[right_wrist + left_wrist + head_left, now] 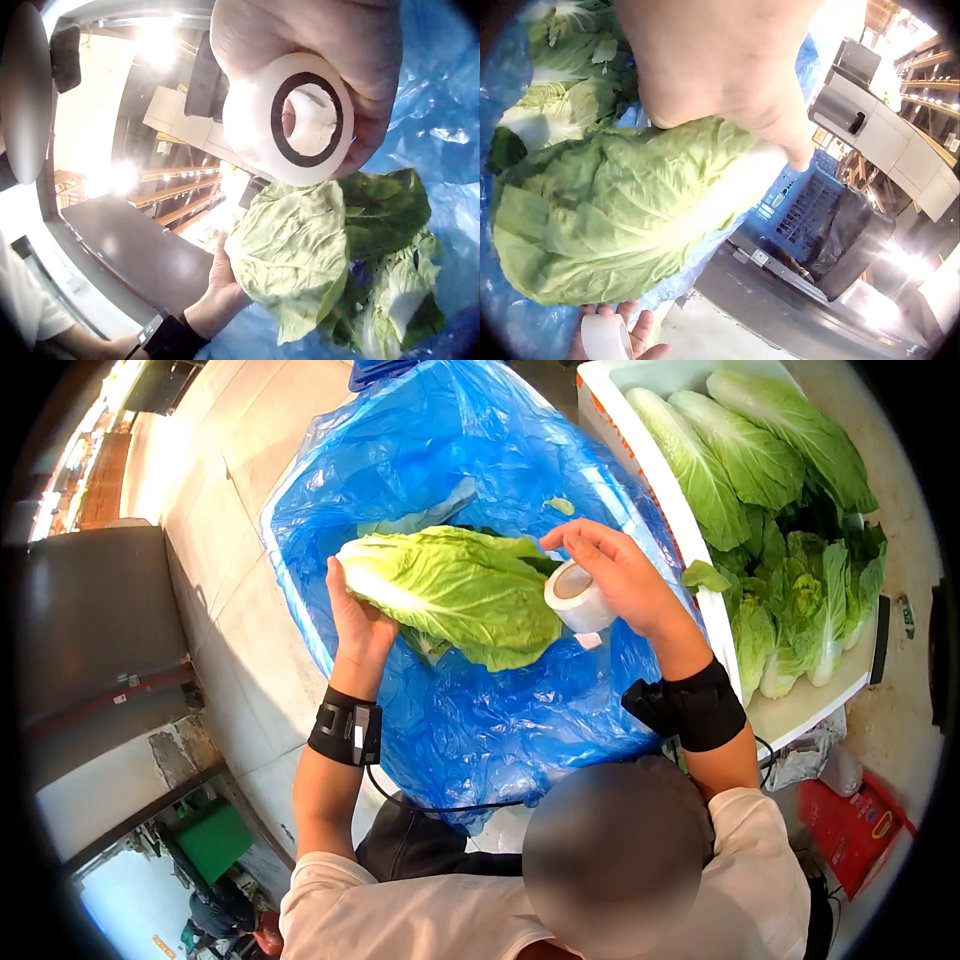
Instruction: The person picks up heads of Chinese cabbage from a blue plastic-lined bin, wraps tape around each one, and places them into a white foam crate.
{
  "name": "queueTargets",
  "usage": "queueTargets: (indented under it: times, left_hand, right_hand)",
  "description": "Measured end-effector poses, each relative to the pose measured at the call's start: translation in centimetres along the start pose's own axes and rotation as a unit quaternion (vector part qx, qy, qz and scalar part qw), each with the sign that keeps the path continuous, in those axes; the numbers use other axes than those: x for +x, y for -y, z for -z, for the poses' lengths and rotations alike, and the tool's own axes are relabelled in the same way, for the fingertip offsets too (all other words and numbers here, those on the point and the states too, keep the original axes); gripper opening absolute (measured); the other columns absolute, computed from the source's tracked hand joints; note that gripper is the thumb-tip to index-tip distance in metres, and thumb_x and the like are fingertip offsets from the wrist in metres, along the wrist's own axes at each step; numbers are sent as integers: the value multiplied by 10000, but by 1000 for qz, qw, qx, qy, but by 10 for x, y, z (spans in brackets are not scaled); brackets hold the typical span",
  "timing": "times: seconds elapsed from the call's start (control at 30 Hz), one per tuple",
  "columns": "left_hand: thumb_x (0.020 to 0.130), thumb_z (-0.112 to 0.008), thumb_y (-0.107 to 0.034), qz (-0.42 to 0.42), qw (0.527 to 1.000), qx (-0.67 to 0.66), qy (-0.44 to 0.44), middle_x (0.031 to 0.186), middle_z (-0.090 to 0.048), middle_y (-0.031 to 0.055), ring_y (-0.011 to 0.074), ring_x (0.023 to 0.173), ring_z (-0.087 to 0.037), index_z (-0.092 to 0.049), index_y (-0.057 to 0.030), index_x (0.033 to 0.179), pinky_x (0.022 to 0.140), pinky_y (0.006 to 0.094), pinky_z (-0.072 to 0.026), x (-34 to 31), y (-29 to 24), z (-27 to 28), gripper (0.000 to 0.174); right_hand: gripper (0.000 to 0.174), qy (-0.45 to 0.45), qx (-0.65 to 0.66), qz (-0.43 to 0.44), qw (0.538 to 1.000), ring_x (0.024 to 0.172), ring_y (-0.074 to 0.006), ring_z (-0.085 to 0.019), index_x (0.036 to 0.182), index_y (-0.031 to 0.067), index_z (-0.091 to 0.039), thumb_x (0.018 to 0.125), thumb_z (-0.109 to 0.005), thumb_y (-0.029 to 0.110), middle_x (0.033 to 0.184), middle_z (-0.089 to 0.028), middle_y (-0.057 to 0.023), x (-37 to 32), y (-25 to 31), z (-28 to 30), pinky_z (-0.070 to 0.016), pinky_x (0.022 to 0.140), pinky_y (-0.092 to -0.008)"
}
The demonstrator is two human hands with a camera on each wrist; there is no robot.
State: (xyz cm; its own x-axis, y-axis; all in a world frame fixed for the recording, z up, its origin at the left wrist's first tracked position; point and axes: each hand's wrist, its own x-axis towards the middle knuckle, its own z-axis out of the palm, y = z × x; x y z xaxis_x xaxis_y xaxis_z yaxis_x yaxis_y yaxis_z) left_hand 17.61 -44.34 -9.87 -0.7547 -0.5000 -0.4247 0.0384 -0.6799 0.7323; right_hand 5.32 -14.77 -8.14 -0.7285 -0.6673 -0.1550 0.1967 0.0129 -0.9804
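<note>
A head of leafy cabbage point(460, 595) lies sideways over the blue-lined container, its white base toward the left. My left hand point(360, 622) grips that base, thumb on the near side; in the left wrist view the hand point(720, 67) covers part of the cabbage point(630, 210). At the leafy end, my right hand point(625, 580) holds a roll of clear tape point(582, 600). The right wrist view shows the roll point(247, 120) in the curled right hand point(322, 37), just above the cabbage leaves point(292, 255).
Blue plastic point(480, 730) lines the wide container, with more leaves under the cabbage. To the right, a white foam box point(715, 625) holds several cabbages point(745, 450). A red bag point(850, 830) lies at the lower right. Tiled floor point(235, 690) shows on the left.
</note>
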Motion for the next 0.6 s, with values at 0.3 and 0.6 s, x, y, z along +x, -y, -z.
queueTargets:
  times: [0.3, 0.6]
  left_hand:
    - [792, -630, -767, 8, 975, -166, 148, 1103, -653, 142, 331, 1099, -607, -595, -130, 1228, 1066, 561, -429, 5, -7, 1, 773]
    - [835, -560, -776, 9, 975, -131, 177, 1066, -610, 136, 304, 980, -607, -541, -137, 1295, 1014, 504, -448, 6, -6, 4, 788]
  right_hand:
    - [412, 92, 7, -26, 995, 1177, -169, -562, 1249, 32, -642, 1063, -502, 372, 1239, -643, -65, 0, -3, 2, -420, 1020, -312]
    - [507, 274, -65, -92, 955, 1238, -215, -558, 1383, 54, -577, 1004, -602, 389, 1322, -622, -110, -5, 7, -5, -429, 1037, -348]
